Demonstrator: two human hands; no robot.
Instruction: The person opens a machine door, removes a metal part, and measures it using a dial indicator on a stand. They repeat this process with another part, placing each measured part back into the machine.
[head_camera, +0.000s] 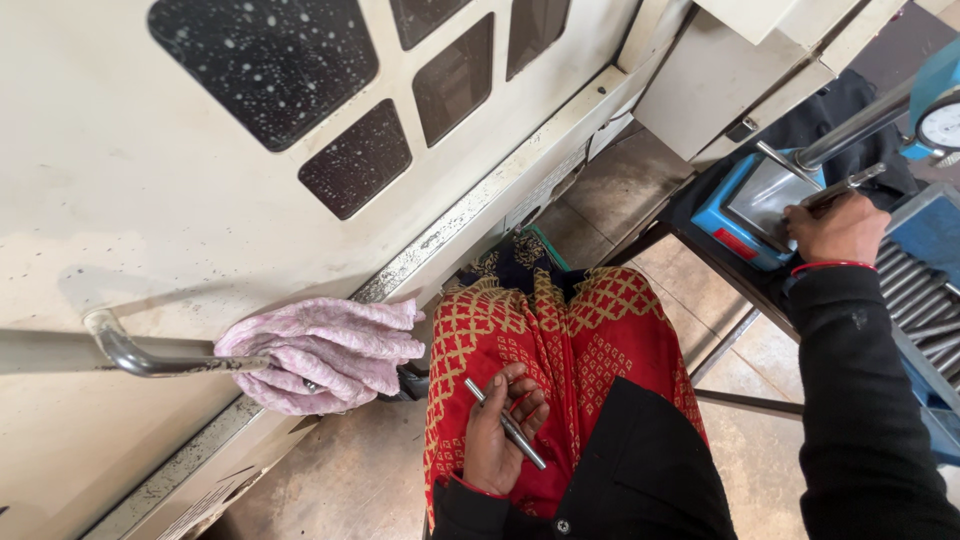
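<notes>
My left hand (497, 432) cradles a steel rod (506, 424) in loosely curled fingers | right hand (836, 228) pinches another rod (845, 186) at the blue gauge stand (722, 218) | risk: loose rod rolling off my palm.

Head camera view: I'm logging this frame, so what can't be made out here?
- Dial gauge: cut off by the right edge; reading too small.
- Rod tip under the right hand: hidden by the fingers.
- Tray of rods: partly behind the sleeve.
- Left hand rod: surface detail too small.
</notes>
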